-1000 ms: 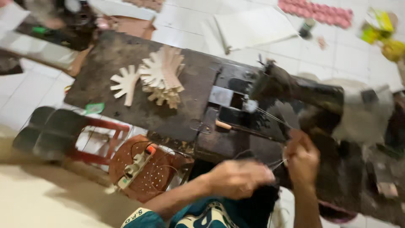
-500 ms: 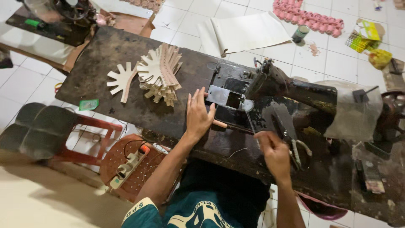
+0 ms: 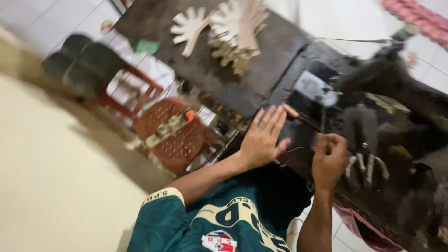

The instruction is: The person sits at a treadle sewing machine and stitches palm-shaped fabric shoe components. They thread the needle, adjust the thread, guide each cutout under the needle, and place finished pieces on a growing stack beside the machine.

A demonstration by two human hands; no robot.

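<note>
My left hand lies flat with fingers spread on the dark worktable, just in front of the black sewing machine. My right hand is closed in a pinch on a thin thread that runs toward the left hand. A dark piece of material lies on the machine bed beside the right hand. A stack of pale, comb-edged cut pieces rests on the far part of the table. The picture is blurred.
A brown perforated plastic stool holding small items stands left of my knees. Further left is a red-framed stool with dark cushions. Pink pieces lie on the white tiled floor at the top right.
The camera has swung and tilted, shifting the table up and right. My left hand stays flat by the machine. My right hand has drawn back toward me, pinching thread.
</note>
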